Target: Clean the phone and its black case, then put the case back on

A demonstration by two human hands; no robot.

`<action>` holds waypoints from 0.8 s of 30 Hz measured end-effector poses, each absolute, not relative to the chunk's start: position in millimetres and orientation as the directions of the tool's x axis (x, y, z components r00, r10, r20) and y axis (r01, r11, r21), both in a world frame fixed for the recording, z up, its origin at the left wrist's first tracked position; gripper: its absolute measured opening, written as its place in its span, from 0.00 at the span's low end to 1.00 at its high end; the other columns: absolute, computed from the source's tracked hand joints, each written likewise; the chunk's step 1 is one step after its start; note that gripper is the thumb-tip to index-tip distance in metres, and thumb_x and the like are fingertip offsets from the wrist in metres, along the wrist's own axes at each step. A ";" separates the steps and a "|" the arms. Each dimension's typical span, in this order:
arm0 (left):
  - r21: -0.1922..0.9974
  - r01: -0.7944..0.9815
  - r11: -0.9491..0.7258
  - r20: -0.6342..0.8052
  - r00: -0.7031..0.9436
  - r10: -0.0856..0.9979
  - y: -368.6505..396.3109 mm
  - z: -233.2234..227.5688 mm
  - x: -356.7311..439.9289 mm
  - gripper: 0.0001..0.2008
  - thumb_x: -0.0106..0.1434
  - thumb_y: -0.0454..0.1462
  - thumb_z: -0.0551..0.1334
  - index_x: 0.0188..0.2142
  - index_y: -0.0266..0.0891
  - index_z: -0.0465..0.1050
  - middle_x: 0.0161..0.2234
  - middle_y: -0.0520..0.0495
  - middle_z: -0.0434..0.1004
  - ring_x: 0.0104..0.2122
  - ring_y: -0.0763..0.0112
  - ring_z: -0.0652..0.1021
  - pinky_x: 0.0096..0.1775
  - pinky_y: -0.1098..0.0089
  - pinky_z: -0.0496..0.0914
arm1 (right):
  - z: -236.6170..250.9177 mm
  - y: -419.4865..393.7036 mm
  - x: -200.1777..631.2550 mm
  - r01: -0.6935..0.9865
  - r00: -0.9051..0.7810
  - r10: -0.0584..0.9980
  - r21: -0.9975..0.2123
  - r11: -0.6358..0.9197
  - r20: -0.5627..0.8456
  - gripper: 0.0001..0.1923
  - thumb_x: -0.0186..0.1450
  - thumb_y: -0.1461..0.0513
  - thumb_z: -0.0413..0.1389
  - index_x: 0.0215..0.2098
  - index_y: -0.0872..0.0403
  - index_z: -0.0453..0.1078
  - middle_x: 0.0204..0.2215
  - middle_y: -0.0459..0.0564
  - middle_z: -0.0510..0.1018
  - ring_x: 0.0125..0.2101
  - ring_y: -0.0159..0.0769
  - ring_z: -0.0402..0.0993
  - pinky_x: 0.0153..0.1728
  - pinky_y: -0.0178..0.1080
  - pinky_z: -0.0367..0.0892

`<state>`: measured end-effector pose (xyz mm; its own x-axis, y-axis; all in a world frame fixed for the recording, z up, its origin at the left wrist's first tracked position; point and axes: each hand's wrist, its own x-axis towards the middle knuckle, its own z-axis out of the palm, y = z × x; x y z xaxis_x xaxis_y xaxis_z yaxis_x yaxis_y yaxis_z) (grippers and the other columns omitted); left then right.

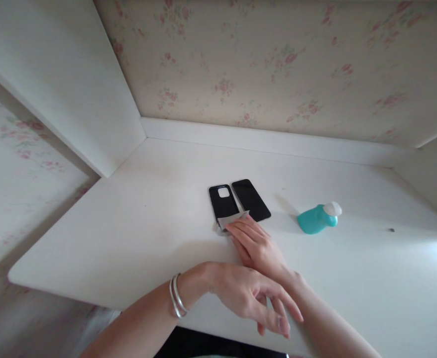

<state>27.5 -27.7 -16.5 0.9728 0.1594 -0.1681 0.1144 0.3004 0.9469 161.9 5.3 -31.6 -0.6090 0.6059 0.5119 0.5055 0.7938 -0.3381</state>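
Your right hand (254, 243) lies flat, fingers pressing a small grey cloth (230, 222) onto the near end of the black phone case (223, 201), which sits on the bench (136, 233) just beside the phone (251, 200). Your left hand (248, 296) hangs loose and holds nothing, crossing over your right wrist. Push too hard and the light case may skid into the phone; a wide sweep could also knock the teal bottle (317, 218) lying on its side nearby.
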 end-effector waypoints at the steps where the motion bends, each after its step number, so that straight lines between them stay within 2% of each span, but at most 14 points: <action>1: 0.948 0.118 0.295 -0.171 0.972 0.159 -27.4 -15.0 26.7 0.29 0.63 0.48 0.63 0.61 0.40 0.66 0.42 0.45 0.76 0.31 0.72 0.77 0.38 0.67 0.73 | -34.2 5.8 160.6 0.490 -0.645 0.593 -0.334 0.805 0.483 0.16 0.70 0.68 0.50 0.54 0.55 0.71 0.46 0.53 0.80 0.49 0.41 0.76 0.62 0.53 0.62; 5: 0.953 0.044 0.301 -0.110 0.973 0.205 -24.9 -3.1 20.7 0.34 0.60 0.58 0.61 0.59 0.43 0.69 0.41 0.43 0.77 0.31 0.68 0.76 0.40 0.63 0.72 | -39.8 7.7 160.6 0.456 -0.698 0.550 -0.307 0.835 0.459 0.16 0.69 0.70 0.49 0.50 0.54 0.73 0.41 0.52 0.81 0.43 0.40 0.79 0.60 0.53 0.66; 8: 0.927 -0.048 0.371 -0.062 0.958 0.279 -22.0 7.8 14.3 0.33 0.56 0.59 0.64 0.55 0.44 0.73 0.40 0.44 0.78 0.31 0.69 0.76 0.36 0.66 0.71 | -35.0 7.2 166.2 0.393 -0.685 0.526 -0.352 0.850 0.504 0.12 0.71 0.66 0.50 0.48 0.54 0.74 0.38 0.53 0.81 0.42 0.42 0.78 0.52 0.49 0.73; 9: 0.913 -0.084 0.398 -0.065 0.936 0.347 -20.9 10.6 11.9 0.31 0.55 0.58 0.66 0.52 0.43 0.75 0.37 0.45 0.78 0.28 0.71 0.75 0.33 0.68 0.70 | -32.2 6.5 168.2 0.379 -0.659 0.540 -0.389 0.840 0.523 0.11 0.71 0.64 0.51 0.48 0.54 0.74 0.39 0.54 0.80 0.43 0.43 0.77 0.48 0.47 0.75; 11: 0.876 -0.230 0.424 -0.069 0.810 0.582 -18.4 14.0 6.6 0.24 0.54 0.55 0.68 0.41 0.40 0.79 0.23 0.50 0.73 0.20 0.76 0.68 0.25 0.72 0.63 | -26.1 4.2 171.6 0.374 -0.562 0.589 -0.457 0.807 0.581 0.10 0.70 0.62 0.53 0.47 0.54 0.74 0.40 0.55 0.79 0.41 0.42 0.76 0.41 0.44 0.76; 13: 0.795 -0.489 0.359 -0.033 0.556 0.831 -14.6 14.5 0.8 0.16 0.58 0.50 0.67 0.29 0.39 0.76 0.11 0.59 0.56 0.14 0.80 0.55 0.21 0.73 0.53 | -21.0 1.4 173.8 0.377 -0.437 0.626 -0.500 0.780 0.646 0.10 0.69 0.67 0.53 0.46 0.53 0.73 0.39 0.55 0.79 0.39 0.40 0.75 0.38 0.42 0.75; 14: 0.737 -0.604 0.302 -0.025 0.422 0.906 -12.0 14.0 -2.0 0.15 0.60 0.48 0.65 0.26 0.39 0.74 0.09 0.60 0.49 0.13 0.81 0.50 0.20 0.73 0.51 | -18.9 -0.1 174.6 0.377 -0.381 0.638 -0.517 0.768 0.669 0.12 0.69 0.70 0.52 0.47 0.52 0.73 0.39 0.54 0.79 0.38 0.39 0.74 0.38 0.41 0.74; 16: 0.660 -0.729 0.181 -0.057 0.191 0.980 -5.8 12.3 -6.1 0.16 0.63 0.45 0.61 0.23 0.39 0.71 0.09 0.61 0.45 0.12 0.80 0.47 0.20 0.72 0.49 | -15.4 -3.4 175.8 0.365 -0.297 0.644 -0.539 0.759 0.705 0.17 0.67 0.73 0.52 0.49 0.51 0.72 0.39 0.54 0.78 0.39 0.39 0.74 0.38 0.42 0.73; 18: 0.682 -0.726 0.086 -0.113 0.012 0.994 0.1 10.2 -6.0 0.15 0.64 0.42 0.60 0.24 0.38 0.70 0.10 0.59 0.50 0.13 0.80 0.50 0.20 0.73 0.50 | -12.1 -7.1 176.7 0.351 -0.250 0.622 -0.529 0.772 0.742 0.20 0.66 0.74 0.53 0.51 0.50 0.72 0.39 0.54 0.78 0.40 0.39 0.75 0.39 0.43 0.73; 20: 0.742 -0.667 0.067 -0.154 -0.073 0.985 3.3 8.8 -0.9 0.11 0.63 0.41 0.62 0.29 0.36 0.73 0.15 0.57 0.62 0.16 0.80 0.60 0.23 0.74 0.55 | -9.2 -11.4 177.2 0.341 -0.247 0.579 -0.489 0.803 0.777 0.21 0.65 0.76 0.52 0.51 0.50 0.72 0.39 0.54 0.79 0.40 0.40 0.76 0.39 0.43 0.73; 22: 0.731 -0.668 0.141 -0.172 0.019 0.985 2.7 8.6 7.5 0.12 0.62 0.43 0.63 0.40 0.38 0.74 0.30 0.51 0.76 0.27 0.75 0.73 0.30 0.73 0.63 | -7.7 -15.7 176.5 0.325 -0.286 0.534 -0.443 0.835 0.796 0.22 0.65 0.76 0.52 0.51 0.51 0.72 0.39 0.54 0.79 0.41 0.41 0.76 0.40 0.44 0.74; 24: 0.671 -0.680 0.294 -0.213 0.203 0.956 -0.6 9.2 15.3 0.20 0.64 0.49 0.60 0.48 0.37 0.73 0.37 0.46 0.79 0.36 0.68 0.77 0.38 0.70 0.67 | -8.3 -19.4 174.7 0.299 -0.340 0.498 -0.411 0.861 0.797 0.21 0.65 0.76 0.51 0.51 0.52 0.72 0.39 0.54 0.80 0.42 0.41 0.77 0.42 0.44 0.75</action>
